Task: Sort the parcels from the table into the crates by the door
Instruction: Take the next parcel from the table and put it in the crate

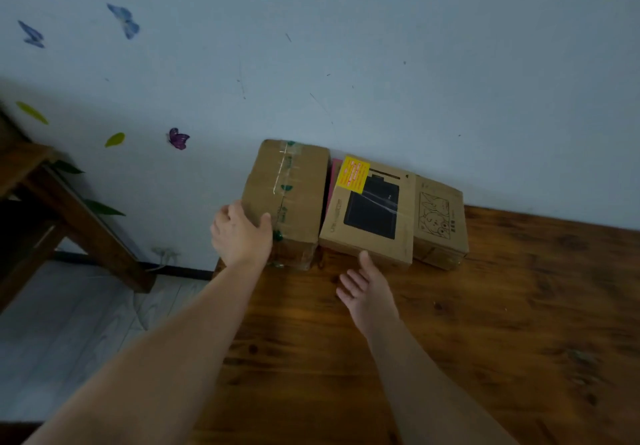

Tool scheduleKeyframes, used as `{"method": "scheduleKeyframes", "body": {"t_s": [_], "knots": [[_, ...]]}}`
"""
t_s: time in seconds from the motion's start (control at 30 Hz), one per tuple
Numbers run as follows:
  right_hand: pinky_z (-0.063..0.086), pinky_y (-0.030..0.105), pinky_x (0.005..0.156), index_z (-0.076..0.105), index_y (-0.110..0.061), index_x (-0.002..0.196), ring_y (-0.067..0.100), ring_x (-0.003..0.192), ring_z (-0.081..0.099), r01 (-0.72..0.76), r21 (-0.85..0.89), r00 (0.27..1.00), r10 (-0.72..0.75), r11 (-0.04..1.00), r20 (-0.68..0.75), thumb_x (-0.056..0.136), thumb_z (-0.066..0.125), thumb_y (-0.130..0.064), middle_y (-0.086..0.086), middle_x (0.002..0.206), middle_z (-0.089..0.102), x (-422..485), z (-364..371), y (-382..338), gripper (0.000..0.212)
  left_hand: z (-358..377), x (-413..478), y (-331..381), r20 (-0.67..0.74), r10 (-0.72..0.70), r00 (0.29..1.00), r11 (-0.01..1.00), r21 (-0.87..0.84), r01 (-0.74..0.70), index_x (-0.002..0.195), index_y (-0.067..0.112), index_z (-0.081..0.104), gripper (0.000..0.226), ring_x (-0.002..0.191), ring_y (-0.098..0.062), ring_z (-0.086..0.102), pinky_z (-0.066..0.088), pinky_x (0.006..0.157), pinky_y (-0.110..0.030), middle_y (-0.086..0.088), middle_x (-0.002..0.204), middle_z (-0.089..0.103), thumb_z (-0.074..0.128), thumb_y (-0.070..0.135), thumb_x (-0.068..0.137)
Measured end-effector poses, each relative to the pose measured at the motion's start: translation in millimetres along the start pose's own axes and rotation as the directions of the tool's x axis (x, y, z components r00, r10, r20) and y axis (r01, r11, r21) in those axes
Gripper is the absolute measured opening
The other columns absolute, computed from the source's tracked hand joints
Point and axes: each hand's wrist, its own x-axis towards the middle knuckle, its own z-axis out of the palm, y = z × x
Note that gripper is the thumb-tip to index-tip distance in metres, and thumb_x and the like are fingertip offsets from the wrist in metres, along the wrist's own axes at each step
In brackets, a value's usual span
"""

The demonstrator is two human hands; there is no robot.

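Three cardboard parcels stand in a row against the wall at the far edge of the wooden table (450, 340). The left one is a taped brown box (294, 184) with green marks. My left hand (240, 235) grips its near left corner, thumb on top. In the middle lies a flat box (372, 212) with a yellow sticker and a black picture, resting on something pink. A small box (440, 219) with a line drawing stands at the right. My right hand (367, 290) hovers open, palm up, just in front of the flat box, holding nothing.
A dark wooden bench or stand (52, 209) leans at the left, over a pale plank floor (69, 340). The blue wall (381, 63) behind the parcels carries butterfly and leaf stickers. No crates or door are in view.
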Motion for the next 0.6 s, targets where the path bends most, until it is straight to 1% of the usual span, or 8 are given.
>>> {"method": "scheduleKeyframes", "body": {"t_s": [0.07, 0.17, 0.2, 0.27, 0.37, 0.43, 0.5, 0.6], "knots": [[0.032, 0.047, 0.111, 0.029, -0.010, 0.146, 0.029, 0.134, 0.038, 0.013, -0.224, 0.998, 0.000, 0.975, 0.056, 0.069, 0.076, -0.033, 0.011, 0.146, 0.041, 2.4, 11.2, 8.9, 0.093, -1.2, 6.7, -8.4, 0.075, -0.080, 0.994, 0.996, -0.029, 0.082, 0.139, 0.011, 0.036, 0.065, 0.127, -0.033, 0.038, 0.033, 0.103, -0.047, -0.014, 0.138, 0.043, 0.060, 0.041, 0.087], [0.033, 0.041, 0.109, 0.038, -0.013, 0.142, 0.025, 0.133, 0.039, 0.051, -0.438, 0.995, -0.009, 0.898, 0.097, 0.086, 0.068, -0.028, 0.004, 0.144, 0.042, 7.4, 30.1, 21.0, 0.065, -2.0, 14.4, -20.1, 0.292, -0.189, 0.937, 0.945, -0.206, 0.255, 0.136, 0.014, 0.039, 0.060, 0.117, -0.029, 0.051, 0.043, 0.090, -0.039, -0.009, 0.131, 0.053, 0.059, 0.045, 0.088], [0.034, 0.038, 0.106, 0.041, -0.015, 0.140, 0.023, 0.130, 0.041, 0.070, -0.504, 0.994, -0.017, 0.861, 0.109, 0.089, 0.064, -0.028, 0.002, 0.140, 0.045, 8.8, 36.2, 23.7, 0.058, -2.1, 15.6, -23.1, 0.337, -0.200, 0.920, 0.917, -0.266, 0.296, 0.134, 0.016, 0.041, 0.058, 0.115, -0.029, 0.053, 0.043, 0.090, -0.039, -0.007, 0.129, 0.054, 0.058, 0.046, 0.088], [0.036, 0.034, 0.097, 0.047, -0.019, 0.136, 0.018, 0.120, 0.046, 0.127, -0.599, 0.987, -0.043, 0.791, 0.153, 0.092, 0.061, -0.027, -0.002, 0.129, 0.052, 11.9, 49.2, 31.7, 0.047, -4.8, 17.2, -29.4, 0.360, -0.203, 0.911, 0.900, -0.297, 0.318, 0.132, 0.016, 0.044, 0.056, 0.114, -0.028, 0.054, 0.043, 0.091, -0.039, -0.006, 0.126, 0.057, 0.058, 0.048, 0.088], [0.038, 0.033, 0.095, 0.049, -0.022, 0.135, 0.019, 0.120, 0.049, 0.215, -0.664, 0.976, -0.126, 0.717, 0.180, 0.091, 0.061, -0.023, -0.004, 0.123, 0.056, 14.8, 57.2, 44.5, 0.046, -10.3, 14.8, -35.2, 0.370, -0.190, 0.910, 0.905, -0.293, 0.308, 0.128, 0.017, 0.048, 0.052, 0.113, -0.028, 0.053, 0.040, 0.087, -0.036, -0.002, 0.116, 0.056, 0.056, 0.050, 0.088], [0.038, 0.030, 0.091, 0.048, -0.021, 0.133, 0.017, 0.114, 0.051, 0.247, -0.677, 0.969, -0.174, 0.693, 0.176, 0.089, 0.063, -0.021, -0.005, 0.121, 0.057, 12.9, 55.4, 51.3, 0.046, -15.7, 10.9, -42.1, 0.373, -0.162, 0.913, 0.903, -0.317, 0.290, 0.117, 0.020, 0.048, 0.043, 0.106, -0.026, 0.053, 0.041, 0.085, -0.036, 0.000, 0.109, 0.054, 0.057, 0.050, 0.087], [0.038, 0.028, 0.085, 0.048, -0.023, 0.126, 0.013, 0.105, 0.052, 0.274, -0.677, 0.962, -0.194, 0.683, 0.193, 0.088, 0.064, -0.020, -0.007, 0.113, 0.057, 8.4, 51.9, 55.0, 0.041, -23.2, 5.1, -47.9, 0.371, -0.132, 0.919, 0.898, -0.348, 0.269, 0.108, 0.022, 0.045, 0.038, 0.099, -0.024, 0.052, 0.041, 0.082, -0.036, 0.001, 0.107, 0.054, 0.058, 0.051, 0.087], [0.038, 0.020, 0.074, 0.045, -0.028, 0.110, 0.004, 0.093, 0.053, 0.311, -0.658, 0.950, -0.220, 0.686, 0.220, 0.085, 0.068, -0.018, -0.013, 0.103, 0.058, -5.5, 51.0, 56.5, 0.035, -38.5, -4.9, -52.3, 0.375, -0.110, 0.920, 0.856, -0.435, 0.280, 0.108, 0.020, 0.044, 0.041, 0.098, -0.023, 0.053, 0.043, 0.082, -0.037, -0.001, 0.107, 0.055, 0.058, 0.052, 0.086]]}}
